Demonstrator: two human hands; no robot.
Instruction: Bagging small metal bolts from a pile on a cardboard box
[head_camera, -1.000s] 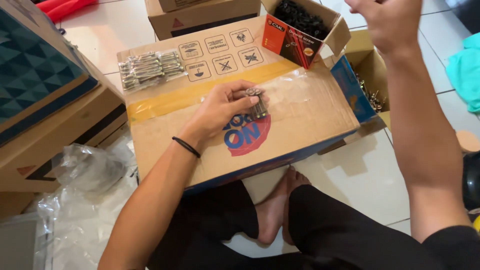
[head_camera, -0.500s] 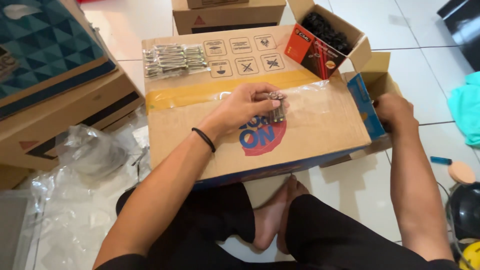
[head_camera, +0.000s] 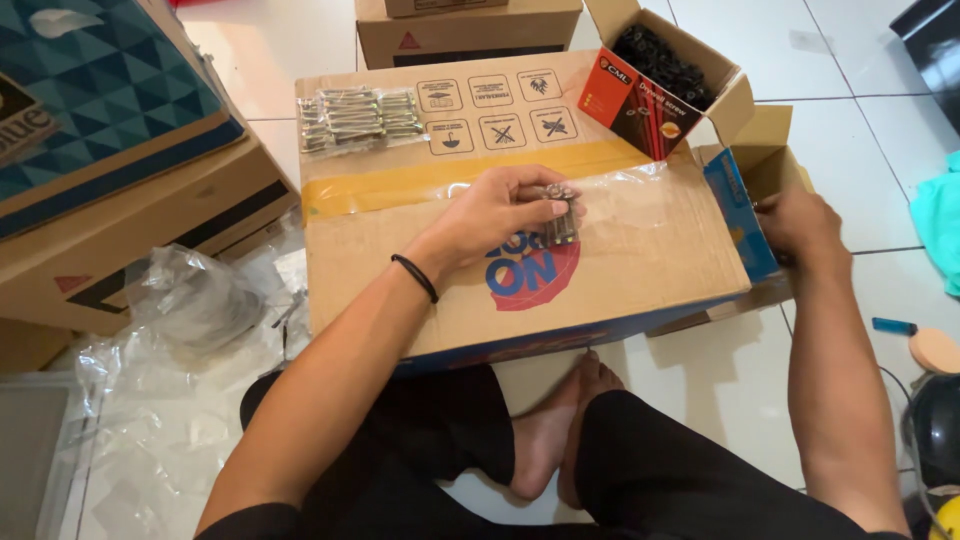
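Left hand (head_camera: 490, 215) clenched round a bundle of silver bolts (head_camera: 560, 212), resting on the taped cardboard box (head_camera: 620, 270). Right hand (head_camera: 800, 225) reaches into a small open carton (head_camera: 765, 165) beside it; fingers hidden, grip unclear.

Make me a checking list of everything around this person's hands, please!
Surface: big cardboard box with yellow tape, on white floor tiles.
Job's things: bundle of metal bolts; laid-out bolts at the box's far corner.
Clutter: open box of black screws, crumpled plastic bags, more cartons.
Hands: left hand grips the bundle; right hand reaches into a small open carton.
Cables: nothing seen.
Surroundings: the person's bare feet, blue lighter.
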